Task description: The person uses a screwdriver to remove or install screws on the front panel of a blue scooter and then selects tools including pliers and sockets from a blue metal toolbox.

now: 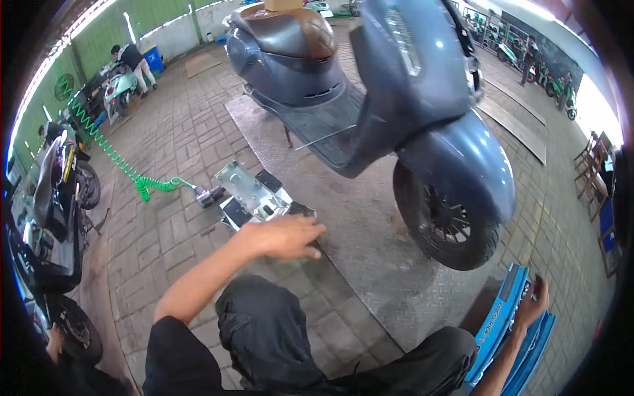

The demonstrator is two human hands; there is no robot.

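Note:
My left hand [285, 237] is held out in front of my knee, palm down with its fingers stretched, and nothing shows in it. Just beyond it on the floor lies a metal tray [241, 183] with small dark side trays and a few parts inside. My right hand [532, 302] reaches into an open blue metal toolbox [495, 323] beside my right knee. Its fingers are partly hidden, so whether they grip a tool is unclear. A dark blue scooter [422, 99] stands before me, its front wheel [449, 221] near the toolbox.
An air tool [208, 196] on a green coiled hose [109, 148] lies left of the tray. The scooter stands over a metal plate [370, 264] in the brick floor. A black motorcycle [59, 198] is at the left. Another person [135, 63] bends over a scooter farther back.

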